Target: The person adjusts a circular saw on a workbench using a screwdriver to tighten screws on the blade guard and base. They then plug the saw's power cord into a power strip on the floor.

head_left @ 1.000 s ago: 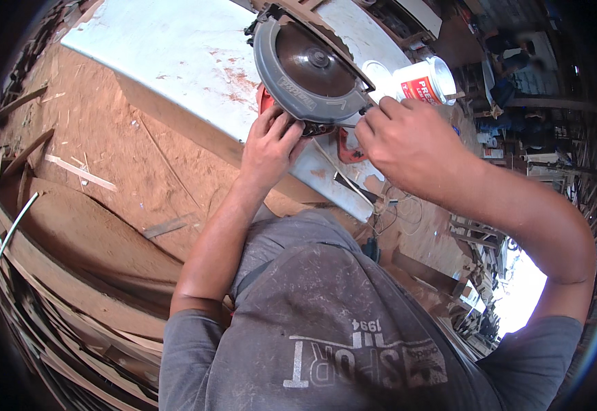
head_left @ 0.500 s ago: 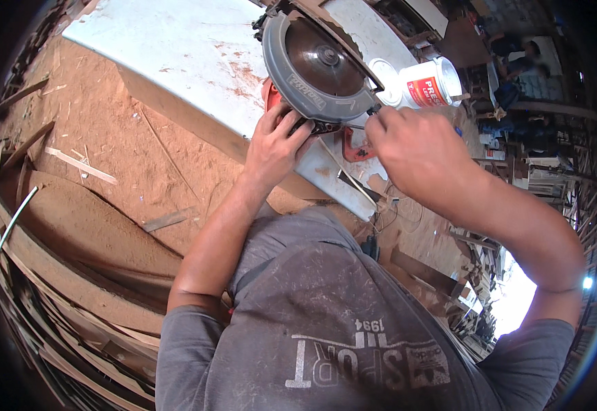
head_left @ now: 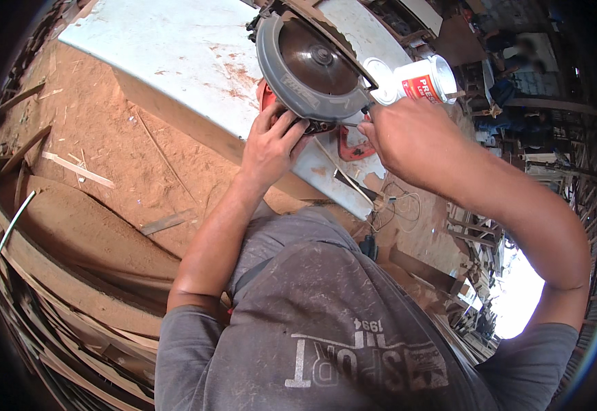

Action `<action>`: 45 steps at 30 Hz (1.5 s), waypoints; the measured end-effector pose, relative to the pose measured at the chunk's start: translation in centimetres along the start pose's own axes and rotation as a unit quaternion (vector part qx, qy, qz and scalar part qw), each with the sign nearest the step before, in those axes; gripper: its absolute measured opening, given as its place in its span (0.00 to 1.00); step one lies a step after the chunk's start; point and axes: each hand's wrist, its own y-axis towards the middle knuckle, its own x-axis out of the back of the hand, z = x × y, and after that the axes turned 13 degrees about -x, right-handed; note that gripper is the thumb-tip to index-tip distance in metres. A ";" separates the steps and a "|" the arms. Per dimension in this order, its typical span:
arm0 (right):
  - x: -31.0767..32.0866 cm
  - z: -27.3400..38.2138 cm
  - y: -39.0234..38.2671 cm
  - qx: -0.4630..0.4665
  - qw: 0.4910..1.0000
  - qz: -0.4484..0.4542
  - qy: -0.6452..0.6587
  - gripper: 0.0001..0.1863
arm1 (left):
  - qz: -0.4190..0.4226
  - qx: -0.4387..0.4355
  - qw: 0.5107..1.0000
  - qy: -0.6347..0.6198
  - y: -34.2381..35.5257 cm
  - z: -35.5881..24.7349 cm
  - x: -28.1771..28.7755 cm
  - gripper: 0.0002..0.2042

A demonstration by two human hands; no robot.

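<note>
A circular saw (head_left: pixel 277 77) with a grey guard and red housing rests on a white-topped bench (head_left: pixel 155 41), its round blade (head_left: pixel 302 60) facing up. My left hand (head_left: pixel 269 145) grips the saw's body at the near edge, fingers curled over the red and dark parts below the guard. My right hand (head_left: pixel 413 135) is closed at the guard's right corner; a small dark end shows by its thumb side, but what it holds is mostly hidden. Beneath that hand lies the saw's red handle (head_left: pixel 354 145).
A white bucket (head_left: pixel 418 77) with a red label and a round white lid (head_left: pixel 379 79) stand right of the saw. Cables (head_left: pixel 402 209) trail off the bench's near end. Sawdust and wood scraps (head_left: pixel 79 169) cover the floor at left. People (head_left: pixel 517 65) are in the far right background.
My right hand has turned at the wrist, its back now more toward me. A thin shaft seen beside it earlier is hidden now. The left hand keeps its grip; the view shifted slightly.
</note>
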 end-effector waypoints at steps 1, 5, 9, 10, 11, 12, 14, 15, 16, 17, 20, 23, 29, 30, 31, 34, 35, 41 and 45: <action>-0.7 -0.2 0.1 0.005 0.999 -0.037 0.026 0.11 | 0.000 -0.001 1.000 0.003 0.0 0.0 0.0 0.17; -2.0 -1.8 -0.3 0.157 0.966 -0.202 -0.025 0.11 | 0.005 0.000 1.000 0.007 0.3 -0.2 0.4 0.17; -1.8 -1.8 -0.8 0.223 0.943 -0.215 -0.122 0.09 | -0.003 -0.008 1.000 0.002 0.1 0.0 0.2 0.16; -2.1 -1.3 -0.6 0.166 0.967 -0.177 -0.080 0.08 | -0.006 -0.010 1.000 0.004 0.0 0.0 0.0 0.16; -2.2 -0.9 -0.3 0.109 0.984 -0.139 -0.037 0.08 | -0.009 -0.013 1.000 0.006 -0.1 0.1 -0.1 0.16; -1.5 -0.4 0.1 0.064 0.995 -0.073 -0.003 0.08 | -0.006 -0.011 1.000 0.007 -0.1 0.0 -0.2 0.16; 0.7 0.0 1.0 -0.027 0.996 0.058 0.066 0.09 | 0.000 -0.010 1.000 0.011 0.0 -0.1 -0.2 0.16; 0.0 0.2 0.7 -0.020 0.997 0.003 0.071 0.08 | 0.005 0.000 1.000 0.010 -0.1 -0.1 -0.1 0.15; -1.1 0.3 0.3 -0.015 0.996 -0.053 0.076 0.08 | 0.009 0.008 1.000 0.009 -0.1 -0.1 -0.1 0.15; -1.8 0.0 0.1 -0.010 0.991 -0.110 0.080 0.07 | 0.013 0.017 1.000 0.007 0.0 -0.1 -0.1 0.14; -1.7 -1.5 -0.4 0.168 0.965 -0.184 -0.081 0.12 | 0.059 0.043 0.994 0.084 0.9 -1.3 0.9 0.12; -1.8 -2.0 -1.0 0.251 0.903 -0.223 -0.267 0.21 | 0.064 -0.008 0.994 0.090 1.3 -0.3 1.4 0.11; -1.9 -1.2 -0.4 0.215 0.921 -0.212 -0.247 0.16 | 0.043 -0.104 0.994 -0.016 1.1 3.3 0.7 0.13; -1.8 -0.8 -0.1 0.143 0.967 -0.155 -0.142 0.14 | 0.043 -0.100 0.994 -0.017 1.1 3.1 0.6 0.13; -1.7 -0.4 0.5 0.067 0.993 -0.095 -0.035 0.12 | 0.043 -0.097 0.994 -0.018 1.2 2.9 0.6 0.13; -0.1 -0.5 2.4 -0.146 0.960 0.092 0.221 0.11 | 0.035 -0.087 0.995 -0.028 1.4 2.7 0.7 0.13; 0.3 -0.7 2.6 -0.211 0.920 0.153 0.291 0.12 | 0.031 -0.083 0.996 -0.033 1.4 2.6 0.6 0.13; -2.1 -1.5 0.2 0.098 0.987 -0.127 -0.029 0.16 | 0.049 -0.080 0.995 -0.032 1.2 2.7 0.8 0.14; -1.9 -1.2 -0.9 0.194 0.951 -0.145 -0.190 0.11 | 0.049 -0.082 0.995 -0.024 0.8 2.6 0.3 0.10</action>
